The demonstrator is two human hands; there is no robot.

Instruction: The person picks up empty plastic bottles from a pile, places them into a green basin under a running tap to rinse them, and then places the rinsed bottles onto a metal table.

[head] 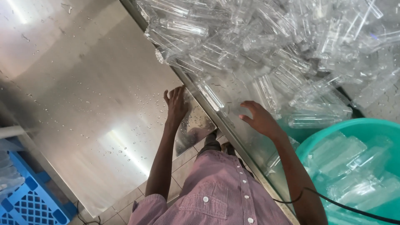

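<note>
My left hand (pixel 176 102) rests flat with fingers spread on the wet steel table (pixel 83 83), near its right edge. My right hand (pixel 259 118) hovers open, fingers spread, over a clear plastic sheet at the foot of a big pile of clear plastic bottles (pixel 266 46). Neither hand holds anything. The nearest bottles lie just beyond the fingertips of my right hand.
A teal plastic basin (pixel 325 135) with several clear bottles stands at the lower right. A blue plastic crate (pixel 29 200) sits at the lower left under the table edge. Water drops dot the steel surface. Tiled floor shows below between table and pile.
</note>
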